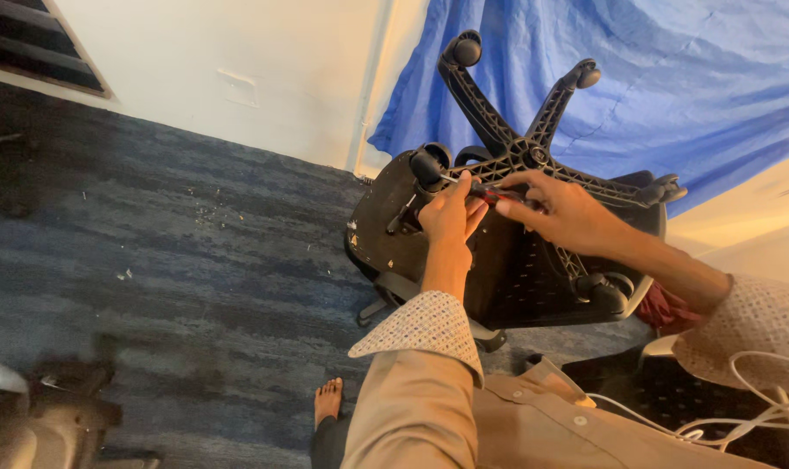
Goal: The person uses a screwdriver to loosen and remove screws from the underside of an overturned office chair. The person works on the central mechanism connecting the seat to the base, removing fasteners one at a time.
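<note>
I'm curling my left hand (451,211) fingers around a caster (428,165), right hand (561,211) pinching a red-handled tool (497,194) against the upturned chair base (529,156).

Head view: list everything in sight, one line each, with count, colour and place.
Office chair: one, black, upturned on the floor, centre right.
Star base: one, black, five spokes, sticking up from the chair.
Castor wheels: five showing, black, at the spoke ends.
Tool: one, red-handled, between the hands.
Carpet: dark blue-grey, with small debris.
Cloth: one, blue, hanging behind the chair.
Wall vent: one, dark, top left.
Cable: white, bottom right.
Bare foot: one, bottom centre.
Left hand: at the tool near a castor.
Right hand: fingers around the tool.
</note>
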